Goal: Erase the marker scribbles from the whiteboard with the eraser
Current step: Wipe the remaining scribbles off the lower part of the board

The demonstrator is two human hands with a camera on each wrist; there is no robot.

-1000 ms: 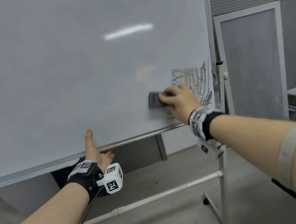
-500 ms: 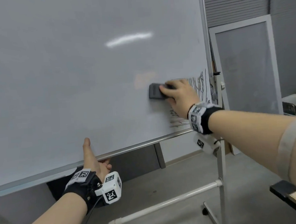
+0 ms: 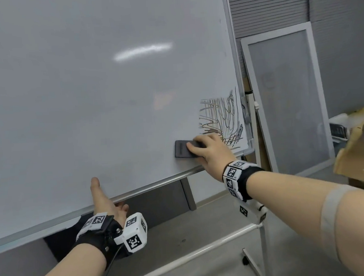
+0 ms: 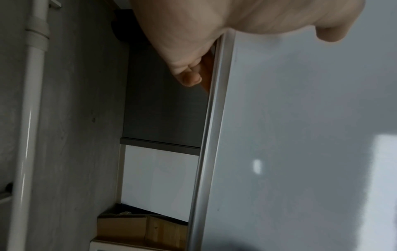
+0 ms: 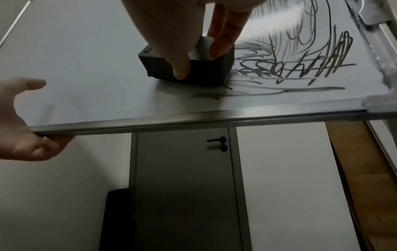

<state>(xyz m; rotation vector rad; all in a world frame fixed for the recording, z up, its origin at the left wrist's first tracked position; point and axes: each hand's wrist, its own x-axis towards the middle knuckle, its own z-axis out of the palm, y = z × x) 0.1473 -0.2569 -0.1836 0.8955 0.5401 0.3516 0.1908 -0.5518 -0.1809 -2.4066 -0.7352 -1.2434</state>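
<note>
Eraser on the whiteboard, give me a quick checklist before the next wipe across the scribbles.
1. Right hand grips the eraser: ok.
2. Eraser flat against the whiteboard: ok.
3. Left hand steadies the bottom frame: ok.
4. Scribbles cleared: not ok, a patch remains at the lower right corner.
5. Path rightward from eraser to scribbles unobstructed: ok.
6. Felt clean enough: cannot tell.

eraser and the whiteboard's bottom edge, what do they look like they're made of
Eraser: dark grey, matte, looks like moulded plastic, going by its crisp box edges; a fuzzy strip shows at its base, possibly felt. Whiteboard's bottom edge: silvery, brushed-looking rail with a long highlight, probably aluminium. Whiteboard: glossy coated panel that reflects a ceiling light.
</note>
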